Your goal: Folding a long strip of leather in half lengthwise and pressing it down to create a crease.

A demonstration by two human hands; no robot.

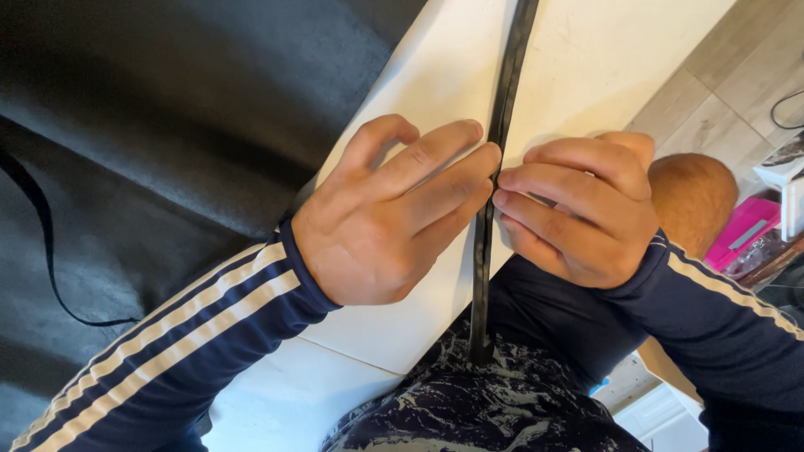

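Note:
A long thin black rubber strip [505, 92] runs from the top of the view down across a white board [586, 59] to my lap. My left hand [381, 218] lies on the board with its fingertips pressed against the strip's left side. My right hand [578, 209] is curled, its fingertips pinching the strip from the right. Both hands meet on the strip at about mid-height. The strip's lower end [480, 335] disappears at my patterned dark trousers. I cannot tell whether the strip sits in a groove or lies loose on the board.
A black sofa [151, 125] fills the left, with a thin black cord [46, 243] draped on it. A bare knee [695, 192] shows behind my right hand. A pink box [741, 230] and light wooden floor [729, 92] are at the right.

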